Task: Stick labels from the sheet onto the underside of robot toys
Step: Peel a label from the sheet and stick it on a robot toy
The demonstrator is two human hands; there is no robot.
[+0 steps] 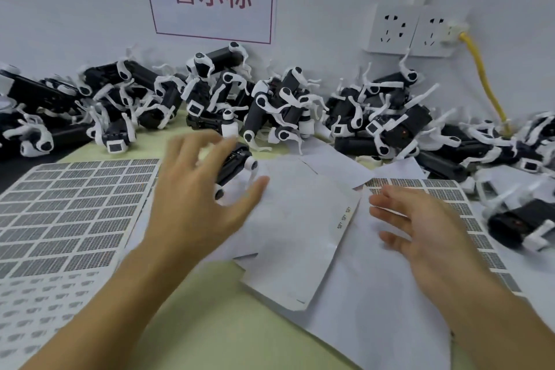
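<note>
A black and white robot toy (237,164) lies on the table just beyond my left hand (198,189). That hand hovers over it with spread, straight fingers and holds nothing. My right hand (420,219) is open too, with its fingers stretched leftward over a label sheet (426,186) on the right. A second, larger label sheet (66,207) with grey printed labels lies at the left. Both hands are blurred by motion.
A long pile of robot toys (270,99) runs along the wall at the back. More toys (522,219) lie at the right. Used white backing sheets (303,228) cover the middle. Wall sockets (414,30) with a yellow cable (486,81) are at the upper right.
</note>
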